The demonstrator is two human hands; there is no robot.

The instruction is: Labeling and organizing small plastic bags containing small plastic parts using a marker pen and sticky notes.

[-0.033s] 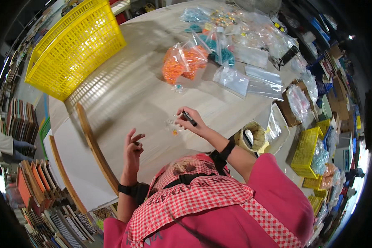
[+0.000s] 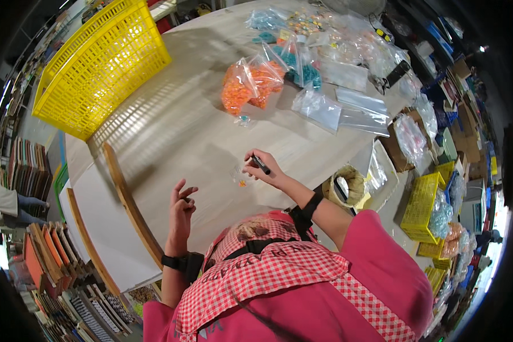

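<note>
The pale wooden tabletop [image 2: 171, 137] fills most of the view and serves as the landmark here. At its far left corner stands a large yellow plastic basket [image 2: 100, 65] with slatted walls. Along the tabletop's far right stretch lies a spread of clear plastic bags [image 2: 347, 108], some flat and empty-looking, others holding teal pieces. Nearer the tabletop's middle, two bags of orange pieces [image 2: 251, 85] lean together, and a tiny clear packet [image 2: 244, 119] lies just in front of them. Off the tabletop's right edge sits a roll of tape [image 2: 345, 188], with a smaller yellow crate [image 2: 422, 208] further out beyond it.

At the tabletop's near side, the right hand [image 2: 268, 171] has its grip clamped on a black marker [image 2: 261, 165], thumb and fingers pinched around the barrel, the tip pointing down toward the wood. Just beside that hand, on the tabletop, lies a small clear bag [image 2: 239, 175] with a few orange bits inside; whether the marker tip touches it cannot be told. The left hand [image 2: 181, 214] is raised above the tabletop's near edge, well apart from the bag, its grip apart and holding nothing, fingers loosely curled upward.
</note>
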